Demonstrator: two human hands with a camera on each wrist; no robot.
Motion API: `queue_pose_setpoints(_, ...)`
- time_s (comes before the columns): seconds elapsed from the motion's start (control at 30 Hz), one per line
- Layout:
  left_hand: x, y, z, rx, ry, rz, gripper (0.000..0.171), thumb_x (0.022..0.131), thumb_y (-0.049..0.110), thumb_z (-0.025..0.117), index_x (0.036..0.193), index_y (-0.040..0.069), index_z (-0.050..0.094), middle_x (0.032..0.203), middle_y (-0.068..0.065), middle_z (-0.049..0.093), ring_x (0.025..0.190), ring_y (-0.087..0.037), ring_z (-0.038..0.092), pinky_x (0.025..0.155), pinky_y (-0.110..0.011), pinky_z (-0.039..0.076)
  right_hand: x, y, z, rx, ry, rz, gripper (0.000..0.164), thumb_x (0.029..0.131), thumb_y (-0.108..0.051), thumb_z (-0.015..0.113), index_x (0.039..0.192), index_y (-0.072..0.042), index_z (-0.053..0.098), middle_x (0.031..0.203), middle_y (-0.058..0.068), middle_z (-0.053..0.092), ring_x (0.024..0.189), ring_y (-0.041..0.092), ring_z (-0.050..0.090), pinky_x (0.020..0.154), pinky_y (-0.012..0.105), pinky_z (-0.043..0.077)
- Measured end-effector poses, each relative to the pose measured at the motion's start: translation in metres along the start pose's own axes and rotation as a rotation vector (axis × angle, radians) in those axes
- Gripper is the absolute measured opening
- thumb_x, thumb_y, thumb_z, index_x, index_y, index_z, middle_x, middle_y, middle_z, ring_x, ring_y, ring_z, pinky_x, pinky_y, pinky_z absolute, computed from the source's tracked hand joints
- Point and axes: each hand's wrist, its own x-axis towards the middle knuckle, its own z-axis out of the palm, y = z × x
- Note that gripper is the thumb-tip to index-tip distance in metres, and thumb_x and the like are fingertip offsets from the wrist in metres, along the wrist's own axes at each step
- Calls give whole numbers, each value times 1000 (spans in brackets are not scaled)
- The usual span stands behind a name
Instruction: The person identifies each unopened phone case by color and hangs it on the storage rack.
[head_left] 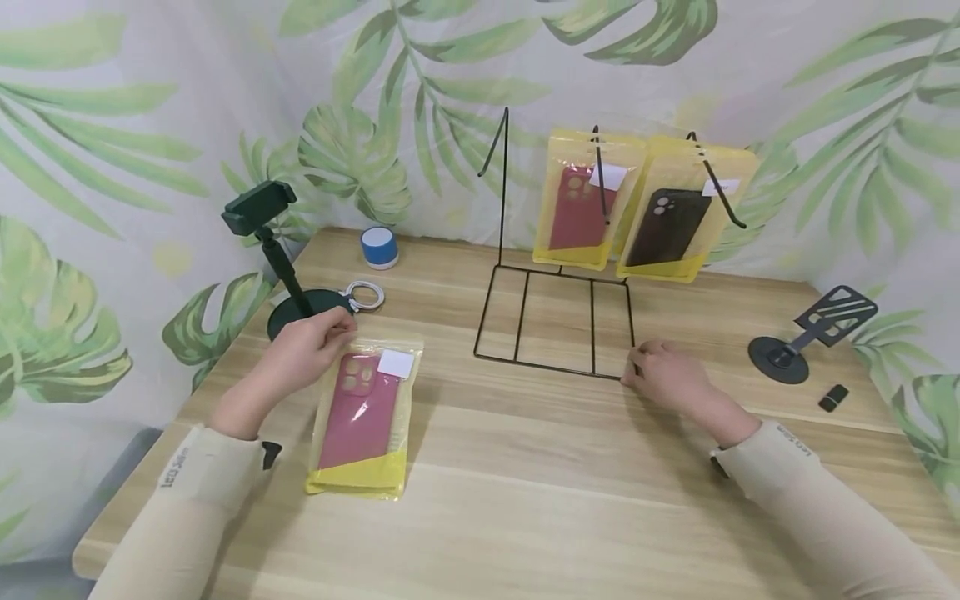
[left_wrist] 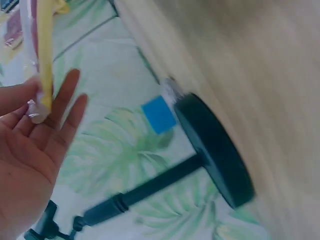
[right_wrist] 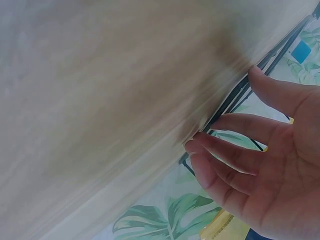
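Observation:
My left hand (head_left: pixel 309 346) pinches the top edge of a clear-and-yellow pouch (head_left: pixel 360 417) between thumb and fingers. Inside the pouch is a dark pink phone case with a white label near the top. In the left wrist view the pouch (left_wrist: pixel 44 55) appears edge-on at the fingertips. My right hand (head_left: pixel 670 379) holds the front right corner of a black wire display rack (head_left: pixel 516 361) low at the tabletop. The right wrist view has the thumb and fingertips against the rack's thin bars (right_wrist: pixel 235 95). Two more pouches hang from the rack's hooks, one with a pink case (head_left: pixel 577 208), one with a black case (head_left: pixel 667 225).
Behind the left hand stands a dark green phone stand (head_left: pixel 281 267), with a white ring (head_left: pixel 366 295) and a blue-and-white cylinder (head_left: pixel 379 248) beyond. On the right are a black folding stand (head_left: pixel 780 358) and a small black item (head_left: pixel 833 397). A leaf-print curtain (head_left: pixel 450 67) backs the table.

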Motion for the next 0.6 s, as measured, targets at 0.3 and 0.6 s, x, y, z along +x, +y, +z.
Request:
queue_pose_setpoints(0.3, 7, 51, -2, -195, 131, 196, 1, 98, 5, 60, 97, 3, 60, 87, -9, 71, 77, -18, 66, 67, -25, 52, -1, 1, 0, -13, 14, -11, 51, 98, -34, 61, 130, 5, 60, 132, 28, 59, 122, 48, 55, 100, 58, 47)
queue_pose_setpoints(0.6, 36, 104, 1, -253, 203, 393, 6, 99, 6, 58, 96, 1, 61, 81, -7, 66, 67, -13, 53, 61, -27, 45, -2, 1, 1, -10, 23, -4, 50, 97, -34, 62, 129, 5, 61, 131, 28, 60, 121, 47, 55, 99, 57, 49)
